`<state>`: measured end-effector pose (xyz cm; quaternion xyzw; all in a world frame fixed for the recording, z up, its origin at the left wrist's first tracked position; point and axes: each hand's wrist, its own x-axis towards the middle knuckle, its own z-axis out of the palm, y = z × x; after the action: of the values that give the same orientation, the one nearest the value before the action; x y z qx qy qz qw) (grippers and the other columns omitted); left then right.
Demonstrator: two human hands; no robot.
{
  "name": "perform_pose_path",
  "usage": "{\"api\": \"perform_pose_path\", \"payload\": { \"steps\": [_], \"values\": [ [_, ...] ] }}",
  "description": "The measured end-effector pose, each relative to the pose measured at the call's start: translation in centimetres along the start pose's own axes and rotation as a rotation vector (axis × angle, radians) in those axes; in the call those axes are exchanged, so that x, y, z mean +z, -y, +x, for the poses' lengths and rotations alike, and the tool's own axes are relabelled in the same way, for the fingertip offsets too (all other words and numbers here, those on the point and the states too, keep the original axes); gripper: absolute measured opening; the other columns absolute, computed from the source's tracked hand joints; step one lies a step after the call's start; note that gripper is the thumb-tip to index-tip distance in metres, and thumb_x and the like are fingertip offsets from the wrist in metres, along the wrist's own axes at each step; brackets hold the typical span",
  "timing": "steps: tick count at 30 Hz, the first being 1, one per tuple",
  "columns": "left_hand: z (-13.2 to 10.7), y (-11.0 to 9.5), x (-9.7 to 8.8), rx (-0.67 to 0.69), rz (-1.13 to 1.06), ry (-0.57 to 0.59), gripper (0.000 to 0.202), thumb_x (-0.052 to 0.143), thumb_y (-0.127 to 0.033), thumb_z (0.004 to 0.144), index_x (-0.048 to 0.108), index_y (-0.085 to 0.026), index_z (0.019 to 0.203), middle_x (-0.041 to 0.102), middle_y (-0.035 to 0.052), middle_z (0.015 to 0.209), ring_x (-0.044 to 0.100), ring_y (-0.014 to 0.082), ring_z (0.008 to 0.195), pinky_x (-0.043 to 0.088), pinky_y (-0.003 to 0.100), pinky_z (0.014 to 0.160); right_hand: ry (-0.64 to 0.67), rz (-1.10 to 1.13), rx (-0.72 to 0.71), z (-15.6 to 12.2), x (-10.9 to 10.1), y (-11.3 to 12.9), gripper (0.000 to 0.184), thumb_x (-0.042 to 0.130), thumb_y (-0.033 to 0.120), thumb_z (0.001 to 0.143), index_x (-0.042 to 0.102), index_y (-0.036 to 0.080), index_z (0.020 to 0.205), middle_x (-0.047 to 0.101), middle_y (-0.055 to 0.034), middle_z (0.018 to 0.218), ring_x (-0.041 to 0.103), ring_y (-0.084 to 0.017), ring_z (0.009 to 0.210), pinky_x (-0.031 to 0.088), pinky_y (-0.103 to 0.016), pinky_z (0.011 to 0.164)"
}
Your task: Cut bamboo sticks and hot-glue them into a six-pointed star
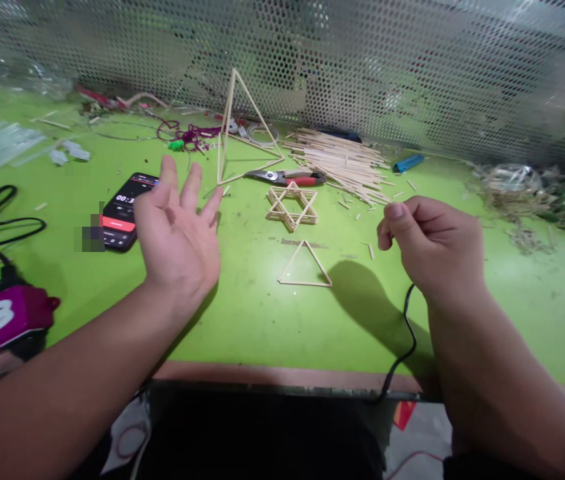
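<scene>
**Three stick frames between my hands**

My left hand [177,233] is spread wide, its fingertips just beside the upright triangular pyramid of wooden sticks [227,127]. My right hand [432,250] is curled, thumb against fingers (nothing visible between them). On the green counter [242,320] between them lie a six-pointed star frame [291,207] and a flat stick triangle [305,283], with red-handled snips [285,177] and a loose stick pile [337,163] behind.

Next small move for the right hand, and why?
Probably reach the right hand to the pile of loose wooden sticks and take one. It looks empty, fingers curled, and the pile lies just ahead of it, while the open left hand is beside the standing stick frame.
</scene>
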<state>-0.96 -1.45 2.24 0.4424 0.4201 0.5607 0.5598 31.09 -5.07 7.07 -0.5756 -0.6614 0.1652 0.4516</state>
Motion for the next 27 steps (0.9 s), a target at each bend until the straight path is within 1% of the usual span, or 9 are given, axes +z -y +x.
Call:
{"api": "perform_pose_path", "payload": {
  "steps": [3, 6, 9, 12, 14, 19, 22, 24, 27],
  "values": [
    [0.4, 0.8, -1.0, 0.005, -0.006, 0.013, 0.080, 0.032, -0.076, 0.105, 0.008, -0.064, 0.180, 0.024, -0.0251, 0.190, 0.016, 0.0303, 0.181, 0.028, 0.062, 0.142, -0.029, 0.031, 0.052, 0.1, 0.0, -0.2, 0.045, 0.086, 0.066, 0.097, 0.078, 0.026, 0.077, 0.074, -0.0013, 0.065, 0.065, -0.017, 0.055, 0.050, -0.031, 0.051],
    [0.5, 1.6, -1.4, 0.022, 0.036, 0.076, 0.083, 0.030, -0.089, 0.101, 0.013, -0.066, 0.180, 0.024, -0.0219, 0.191, 0.020, 0.0332, 0.180, 0.036, 0.064, 0.140, -0.073, 0.073, 0.084, 0.1, -0.1, -0.1, 0.031, 0.094, 0.057, 0.091, 0.084, 0.028, 0.084, 0.079, -0.0016, 0.070, 0.072, -0.019, 0.059, 0.060, -0.035, 0.055],
    [0.5, 1.8, -1.3, 0.032, 0.027, 0.066, 0.085, 0.028, -0.093, 0.100, 0.019, -0.063, 0.180, 0.026, -0.0171, 0.191, 0.022, 0.0340, 0.179, 0.036, 0.064, 0.140, -0.116, 0.104, 0.101, 0.0, -0.4, 0.1, 0.023, 0.097, 0.050, 0.091, 0.088, 0.029, 0.091, 0.083, -0.0037, 0.080, 0.078, -0.024, 0.065, 0.070, -0.045, 0.064],
    [0.6, 1.6, -1.0, 0.011, -0.006, 0.032, 0.084, 0.029, -0.091, 0.102, 0.022, -0.060, 0.180, 0.025, -0.0147, 0.192, 0.022, 0.0334, 0.179, 0.033, 0.062, 0.142, -0.149, 0.101, 0.105, 0.2, -1.0, -0.2, 0.016, 0.096, 0.042, 0.094, 0.091, 0.029, 0.101, 0.087, -0.0074, 0.089, 0.083, -0.029, 0.075, 0.073, -0.053, 0.074],
    [0.7, 1.6, -1.0, -0.002, -0.013, 0.007, 0.084, 0.030, -0.089, 0.103, 0.023, -0.059, 0.181, 0.024, -0.0138, 0.193, 0.022, 0.0323, 0.179, 0.031, 0.061, 0.142, -0.185, 0.084, 0.091, 0.5, -1.6, -0.7, 0.014, 0.093, 0.034, 0.096, 0.091, 0.028, 0.110, 0.087, -0.0086, 0.093, 0.083, -0.028, 0.078, 0.073, -0.050, 0.075],
    [0.8, 1.7, -0.9, -0.015, -0.016, -0.041, 0.083, 0.032, -0.087, 0.103, 0.028, -0.057, 0.180, 0.025, -0.0125, 0.192, 0.024, 0.0316, 0.179, 0.032, 0.060, 0.142, -0.321, -0.015, 0.077, 1.8, -2.9, -2.4, 0.030, 0.079, 0.012, 0.095, 0.090, 0.019, 0.122, 0.087, -0.0095, 0.089, 0.081, -0.020, 0.070, 0.067, -0.035, 0.065],
    [0.7, 1.7, -0.7, -0.012, 0.014, -0.036, 0.084, 0.030, -0.088, 0.102, 0.027, -0.058, 0.180, 0.025, -0.0130, 0.193, 0.025, 0.0310, 0.179, 0.033, 0.059, 0.142, -0.336, -0.037, 0.118, 2.4, -3.1, -3.0, 0.033, 0.074, 0.009, 0.093, 0.090, 0.016, 0.121, 0.085, -0.0085, 0.084, 0.077, -0.017, 0.064, 0.063, -0.030, 0.060],
    [0.7, 1.5, -0.5, -0.029, -0.007, -0.057, 0.083, 0.031, -0.087, 0.102, 0.026, -0.057, 0.180, 0.024, -0.0127, 0.193, 0.025, 0.0305, 0.179, 0.031, 0.058, 0.143, -0.314, -0.059, 0.161, 2.4, -3.0, -3.0, 0.033, 0.074, 0.009, 0.092, 0.090, 0.016, 0.119, 0.080, -0.0051, 0.074, 0.070, -0.015, 0.058, 0.057, -0.026, 0.053],
    [0.6, 1.1, -0.1, -0.059, -0.068, -0.098, 0.085, 0.036, -0.084, 0.103, 0.026, -0.055, 0.181, 0.023, -0.0101, 0.193, 0.025, 0.0311, 0.179, 0.026, 0.059, 0.144, -0.283, -0.143, 0.169, 2.2, -2.8, -2.8, 0.029, 0.075, 0.016, 0.093, 0.091, 0.018, 0.116, 0.071, -0.0005, 0.063, 0.060, -0.013, 0.049, 0.046, -0.025, 0.046]
  ]
}}
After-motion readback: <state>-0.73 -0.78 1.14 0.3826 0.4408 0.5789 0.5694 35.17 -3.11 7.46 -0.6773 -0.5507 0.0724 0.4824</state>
